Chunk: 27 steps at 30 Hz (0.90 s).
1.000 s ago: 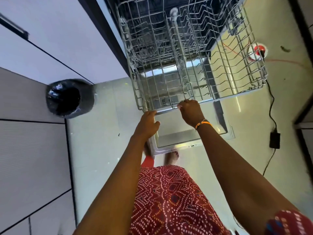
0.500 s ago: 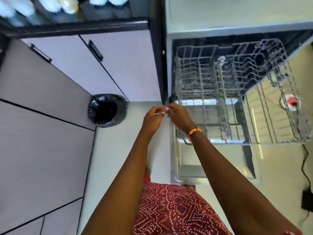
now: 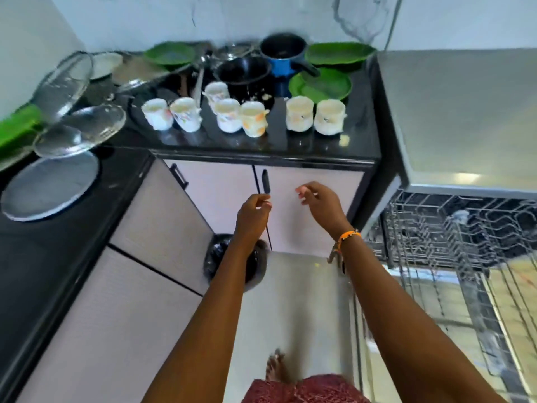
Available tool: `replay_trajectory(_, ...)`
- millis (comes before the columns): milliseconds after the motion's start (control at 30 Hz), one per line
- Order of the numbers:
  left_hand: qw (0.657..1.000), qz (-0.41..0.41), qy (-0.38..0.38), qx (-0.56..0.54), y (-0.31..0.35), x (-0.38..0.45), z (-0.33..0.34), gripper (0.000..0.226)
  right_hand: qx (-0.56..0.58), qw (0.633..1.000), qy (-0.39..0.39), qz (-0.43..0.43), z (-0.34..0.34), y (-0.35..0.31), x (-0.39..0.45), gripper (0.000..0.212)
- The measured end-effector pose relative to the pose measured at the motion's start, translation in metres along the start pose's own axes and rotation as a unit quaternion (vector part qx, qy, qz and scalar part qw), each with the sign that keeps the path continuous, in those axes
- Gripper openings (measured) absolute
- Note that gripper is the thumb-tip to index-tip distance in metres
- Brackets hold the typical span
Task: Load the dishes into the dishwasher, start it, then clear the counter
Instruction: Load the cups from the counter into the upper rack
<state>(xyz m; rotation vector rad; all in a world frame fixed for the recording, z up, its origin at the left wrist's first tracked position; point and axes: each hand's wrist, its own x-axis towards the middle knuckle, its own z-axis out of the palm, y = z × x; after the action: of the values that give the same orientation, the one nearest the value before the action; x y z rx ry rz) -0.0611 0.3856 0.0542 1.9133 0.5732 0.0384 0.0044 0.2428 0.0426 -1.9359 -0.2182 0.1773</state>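
A black stone table (image 3: 290,146) ran along a pale marbled wall and turned a corner to the left, with light cupboard doors (image 3: 220,193) beneath it and a pale tiled floor (image 3: 293,301) below. The dishes stood crowded on the table: seven soiled white cups (image 3: 229,114) in a loose row near the front edge, behind them a black pan (image 3: 244,72) and a blue saucepan (image 3: 283,55), and green plates (image 3: 321,85) toward the back and right. Glass lids (image 3: 84,126) and a flat steel plate (image 3: 50,186) lay overlapping on the left run of the table. To the right stood the dishwasher (image 3: 453,112), its steel top bare, and its wire rack (image 3: 453,237) was pulled out over the lowered door, taking up the floor on that side. A black-lined bin (image 3: 252,266) sat on the floor against the cupboards, partly hidden by the left forearm. The left hand (image 3: 252,216) and the right hand (image 3: 321,203) hung apart in front of the cupboard doors, below the table's edge, fingers loosely curled and holding nothing; an orange band (image 3: 348,237) circled the right wrist. A strip of floor lay free between bin and rack, where a bare foot (image 3: 276,367) showed.
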Motion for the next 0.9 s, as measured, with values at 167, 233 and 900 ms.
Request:
replay_trajectory(167,0.999,0.03,-0.012,-0.007,0.016,0.042,-0.011,0.028,-0.039,0.994,0.102,-0.018,0.005,-0.01,0.043,0.021)
replay_trajectory(233,0.999,0.044,-0.026,-0.008,0.024,0.059,-0.002,0.028,-0.042,0.988,0.146,-0.015,0.002,-0.01,0.06,0.029)
replay_trajectory(900,0.989,0.143,0.032,0.007,0.078,0.224,0.079,0.076,0.037,0.977,0.211,-0.012,-0.044,0.01,0.186,0.074)
